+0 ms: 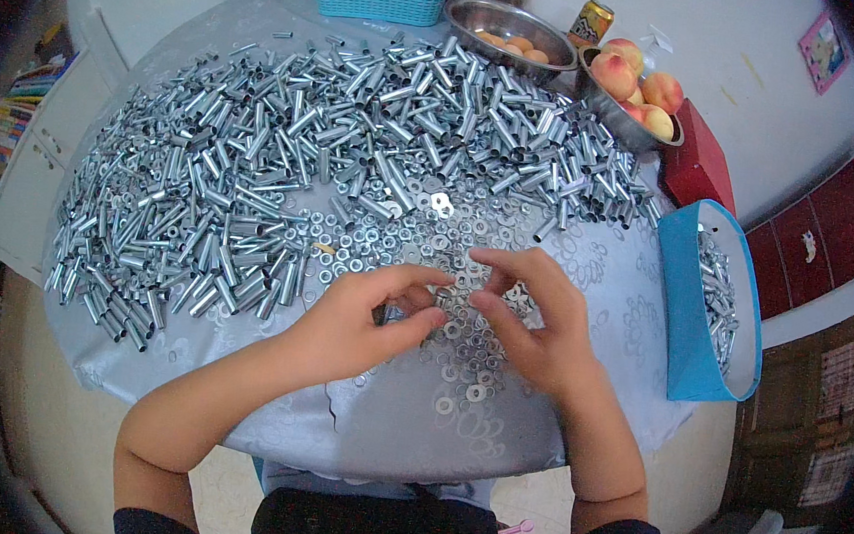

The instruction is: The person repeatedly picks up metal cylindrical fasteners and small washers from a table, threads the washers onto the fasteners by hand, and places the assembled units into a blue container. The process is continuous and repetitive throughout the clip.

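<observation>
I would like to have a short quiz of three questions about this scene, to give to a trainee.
1. What lies between the left hand and the right hand: A) glass marbles, B) metal washers, or C) wooden spoons?
2. True or false: the blue box at the table's right side holds metal pieces.
3. Which hand is nearer to that box?

Key: 1. B; 2. True; 3. The right hand.
</observation>
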Available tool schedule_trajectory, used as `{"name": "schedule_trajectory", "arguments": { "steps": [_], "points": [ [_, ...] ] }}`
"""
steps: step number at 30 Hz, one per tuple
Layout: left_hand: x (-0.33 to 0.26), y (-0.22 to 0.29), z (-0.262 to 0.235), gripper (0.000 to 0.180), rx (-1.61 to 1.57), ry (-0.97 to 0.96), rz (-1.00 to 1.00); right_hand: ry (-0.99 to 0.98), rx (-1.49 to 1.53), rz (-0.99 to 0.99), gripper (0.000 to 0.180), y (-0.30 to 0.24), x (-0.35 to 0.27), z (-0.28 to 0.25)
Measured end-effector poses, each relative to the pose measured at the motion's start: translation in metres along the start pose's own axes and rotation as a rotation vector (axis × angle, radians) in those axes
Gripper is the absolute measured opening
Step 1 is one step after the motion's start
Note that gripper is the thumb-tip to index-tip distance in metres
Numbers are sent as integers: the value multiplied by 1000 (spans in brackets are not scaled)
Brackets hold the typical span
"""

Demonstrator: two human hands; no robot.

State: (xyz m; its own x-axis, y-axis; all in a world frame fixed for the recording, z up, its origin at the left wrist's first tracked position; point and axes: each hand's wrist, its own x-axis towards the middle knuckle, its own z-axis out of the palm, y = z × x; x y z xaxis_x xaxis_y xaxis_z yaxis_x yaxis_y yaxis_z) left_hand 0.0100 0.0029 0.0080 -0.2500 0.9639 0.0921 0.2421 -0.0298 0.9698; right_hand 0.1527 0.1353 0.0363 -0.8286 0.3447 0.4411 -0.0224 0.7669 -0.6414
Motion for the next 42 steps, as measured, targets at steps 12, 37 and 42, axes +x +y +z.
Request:
{"name": "schedule_trajectory", "arguments": {
  "steps": [12, 37, 42],
  "points": [
    [7, -15, -7, 28, -347, 57, -146, -456, -193, -155, 20, 19, -3, -3],
    [9, -10, -9, 23, -570, 126, -167, -197, 75, -152, 11, 10, -3, 5],
    [8, -11, -10, 23, -659, 104, -251, -8, 48, -171, 19, 4, -1, 9]
  ]
}}
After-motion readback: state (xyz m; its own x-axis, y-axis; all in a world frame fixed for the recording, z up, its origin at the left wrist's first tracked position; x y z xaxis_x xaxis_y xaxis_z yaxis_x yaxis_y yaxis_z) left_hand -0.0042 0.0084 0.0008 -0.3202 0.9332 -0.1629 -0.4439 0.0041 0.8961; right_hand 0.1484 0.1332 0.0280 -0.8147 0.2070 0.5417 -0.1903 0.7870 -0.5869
